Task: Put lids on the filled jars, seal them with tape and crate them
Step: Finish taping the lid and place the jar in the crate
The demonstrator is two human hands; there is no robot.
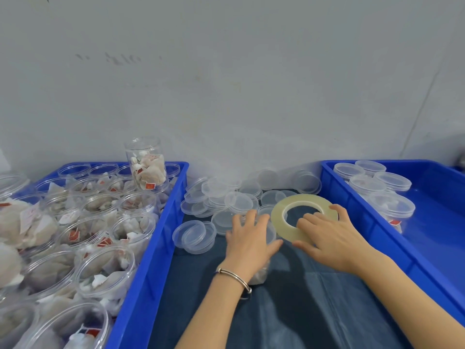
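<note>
A clear filled jar (261, 273) stands on the dark cloth in the middle, mostly hidden under my left hand (249, 240), whose fingers curl over its lid. My right hand (327, 238) grips a large ring of clear tape (279, 217), thumb below the ring and fingers through its hole, right beside the jar's lid. A pile of loose clear lids (226, 200) lies just beyond both hands.
A blue crate (153, 248) on the left holds several open filled jars (105, 270), with one jar (147, 165) stacked on top at the back. A blue crate (357, 210) on the right holds several lidded jars (390, 205). A grey wall stands behind.
</note>
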